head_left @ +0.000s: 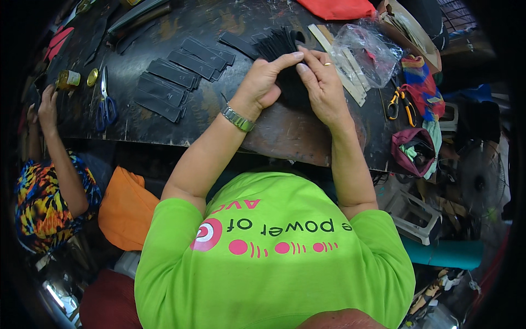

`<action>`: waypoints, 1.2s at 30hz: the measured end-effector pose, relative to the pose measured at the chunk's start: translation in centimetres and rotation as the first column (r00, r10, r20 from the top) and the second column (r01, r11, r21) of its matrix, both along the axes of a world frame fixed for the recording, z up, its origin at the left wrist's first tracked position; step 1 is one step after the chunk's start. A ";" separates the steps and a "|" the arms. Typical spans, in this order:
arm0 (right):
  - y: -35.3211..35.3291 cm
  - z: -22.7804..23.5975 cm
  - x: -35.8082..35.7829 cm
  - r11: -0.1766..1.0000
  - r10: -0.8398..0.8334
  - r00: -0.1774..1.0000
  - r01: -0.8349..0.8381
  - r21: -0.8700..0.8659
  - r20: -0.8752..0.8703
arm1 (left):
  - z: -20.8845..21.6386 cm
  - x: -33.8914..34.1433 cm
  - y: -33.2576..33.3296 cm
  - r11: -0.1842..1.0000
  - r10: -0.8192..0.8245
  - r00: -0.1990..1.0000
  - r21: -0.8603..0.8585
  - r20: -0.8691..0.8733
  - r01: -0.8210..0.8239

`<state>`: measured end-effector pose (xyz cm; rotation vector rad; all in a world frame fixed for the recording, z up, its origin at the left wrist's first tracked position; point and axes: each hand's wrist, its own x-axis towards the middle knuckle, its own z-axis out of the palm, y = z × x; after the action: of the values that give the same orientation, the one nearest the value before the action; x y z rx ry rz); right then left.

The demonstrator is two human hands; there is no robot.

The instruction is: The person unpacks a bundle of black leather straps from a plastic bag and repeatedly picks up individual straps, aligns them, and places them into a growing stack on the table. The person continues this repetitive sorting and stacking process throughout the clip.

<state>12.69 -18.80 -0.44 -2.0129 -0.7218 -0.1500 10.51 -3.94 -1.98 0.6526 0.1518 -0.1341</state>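
The fingertips of the left hand (262,82) and right hand (324,82) met at the near end of a fanned bundle of black strips (276,45). The right thumb and forefinger were drawn narrow, pinching the bundle's end; one left digit stretched across to touch it there, the rest of that hand's fingers mostly hidden, so how far they were open could not be told. The bundle stood above the dark table (213,123), with stacks of black strips (164,82) lying to its left. Just right of the hands lay pale strips (350,82), partly under a clear plastic bag (368,52), then orange-handled pliers (402,104). Well left were blue-handled scissors (106,107), a round gold lid (92,77), a jar (68,80) and a co-worker's hand (48,107).
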 end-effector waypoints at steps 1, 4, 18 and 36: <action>0.0 0.2 0.0 1.000 0.006 0.999 -0.005 -0.013 0.036 | 0.0 0.0 0.1 1.000 0.006 1.000 -0.001 -0.013 -0.006; -0.1 0.9 0.2 0.996 0.054 0.998 -0.057 0.072 0.037 | -0.2 0.2 0.6 0.998 0.053 0.998 -0.026 -0.034 -0.054; -10.7 0.0 9.3 0.857 -0.194 0.943 0.297 -0.422 0.269 | -0.9 0.9 1.9 0.861 -0.036 0.994 -0.502 0.106 0.085; -12.8 -2.3 16.5 0.377 -0.451 0.835 0.499 -0.780 0.316 | -1.5 1.8 2.2 0.830 -0.057 0.997 -0.553 0.045 0.072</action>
<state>29.16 -31.63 -2.79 -3.1767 -0.1617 -0.2143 12.26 -1.76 -3.44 0.0732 0.0582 -0.2251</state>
